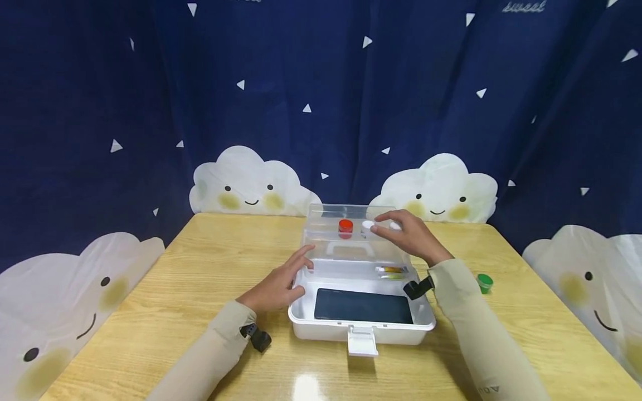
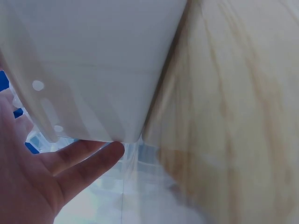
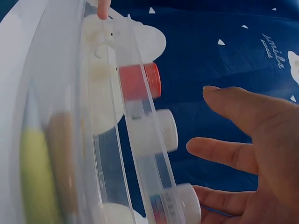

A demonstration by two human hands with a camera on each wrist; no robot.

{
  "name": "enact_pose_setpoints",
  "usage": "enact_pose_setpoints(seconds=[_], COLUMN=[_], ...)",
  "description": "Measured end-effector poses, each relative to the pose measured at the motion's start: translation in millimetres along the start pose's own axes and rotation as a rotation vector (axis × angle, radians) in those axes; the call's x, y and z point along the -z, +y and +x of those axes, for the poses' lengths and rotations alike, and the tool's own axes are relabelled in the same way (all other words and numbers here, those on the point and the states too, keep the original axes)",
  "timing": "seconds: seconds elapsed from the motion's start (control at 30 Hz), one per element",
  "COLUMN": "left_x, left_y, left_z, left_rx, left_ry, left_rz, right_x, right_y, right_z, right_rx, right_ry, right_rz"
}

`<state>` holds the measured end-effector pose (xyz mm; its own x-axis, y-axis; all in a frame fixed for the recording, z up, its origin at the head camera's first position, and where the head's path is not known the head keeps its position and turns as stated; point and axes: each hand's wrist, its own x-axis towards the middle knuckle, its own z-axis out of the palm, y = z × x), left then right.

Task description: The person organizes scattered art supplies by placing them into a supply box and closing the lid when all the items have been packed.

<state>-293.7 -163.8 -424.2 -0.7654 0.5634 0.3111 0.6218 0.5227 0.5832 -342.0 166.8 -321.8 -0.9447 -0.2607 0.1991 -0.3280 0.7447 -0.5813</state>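
Note:
A white plastic case (image 1: 326,334) stands open on the table, its clear lid and tray raised at the back. My left hand (image 1: 277,283) rests at the case's left side, one fingertip over the clear edge. In the left wrist view, its straight fingers (image 2: 93,172) lie by the corner of the white wall. A red-capped jar (image 1: 345,227) and two white-capped jars (image 3: 167,131) sit in a row in the clear tray (image 3: 140,105). Beside them is my right hand (image 1: 408,234), thumb and fingers spread apart with nothing between them; in the right wrist view, fingertips reach the nearest white cap.
Inside the case lie a dark rectangular panel (image 1: 363,306) and small paint tubes (image 1: 391,271). A green-capped jar (image 1: 484,282) stands on the wooden table (image 1: 241,239) to the right. The case's front latch (image 1: 362,342) hangs down. Behind the table hangs a dark blue cloud-print curtain (image 1: 281,67).

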Motion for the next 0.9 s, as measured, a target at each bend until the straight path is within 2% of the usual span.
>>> enact_pose_setpoints(seconds=[0.47, 0.7, 0.9], left_x=[1.5, 0.0, -0.9], left_y=[-0.3, -1.1, 0.2], left_z=[0.7, 1.8, 0.7], left_rx=[-0.015, 0.0, -0.01], left_ry=[-0.001, -0.004, -0.002], left_rz=[0.008, 0.003, 0.003], right_x=[21.6, 29.3, 34.7], right_y=[28.2, 42.0, 53.8], right_z=[-21.1, -28.0, -33.1], right_rx=[-0.004, -0.045, -0.062], right_ry=[0.076, 0.095, 0.108], right_rz=[-0.001, 0.056, 0.063])
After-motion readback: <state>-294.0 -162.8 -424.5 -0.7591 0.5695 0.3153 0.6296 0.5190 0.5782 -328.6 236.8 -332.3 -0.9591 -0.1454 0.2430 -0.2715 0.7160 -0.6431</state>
